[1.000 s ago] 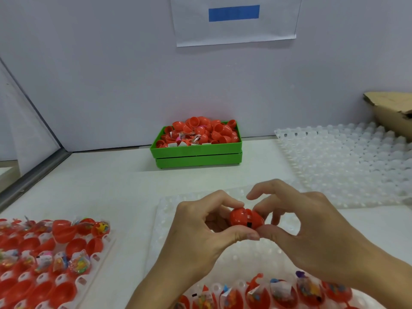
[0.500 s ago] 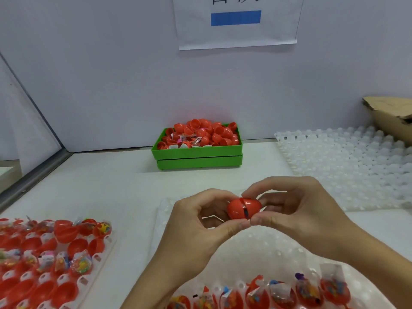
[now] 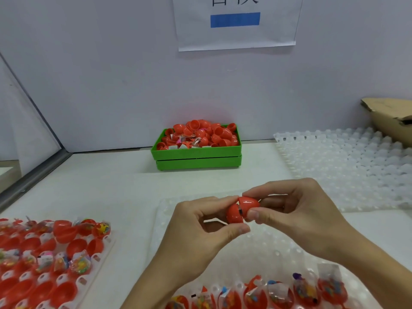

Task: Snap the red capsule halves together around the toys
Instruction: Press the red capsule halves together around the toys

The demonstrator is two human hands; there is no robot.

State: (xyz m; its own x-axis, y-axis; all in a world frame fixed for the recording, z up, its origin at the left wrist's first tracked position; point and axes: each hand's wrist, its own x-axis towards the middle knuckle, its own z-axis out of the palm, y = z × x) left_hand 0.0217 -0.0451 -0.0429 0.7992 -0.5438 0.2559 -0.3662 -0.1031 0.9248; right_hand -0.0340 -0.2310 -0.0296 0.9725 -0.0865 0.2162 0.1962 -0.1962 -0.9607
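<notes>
Above the desk's centre, the left hand [image 3: 196,228] and right hand [image 3: 296,210] each pinch one half of the red capsule [image 3: 242,210], fingers curled tight, probably lining up rims for snapping.

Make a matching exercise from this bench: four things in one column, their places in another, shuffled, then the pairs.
Things
1. red capsule
2. green bin
3. cardboard box
4. paper sign

Places
A. far right edge, behind the white trays
B. pinched between left hand and right hand
C. on the wall, top centre
D. against the back wall, heaped with red capsule halves

Pairs: 1-B, 2-D, 3-A, 4-C
</notes>
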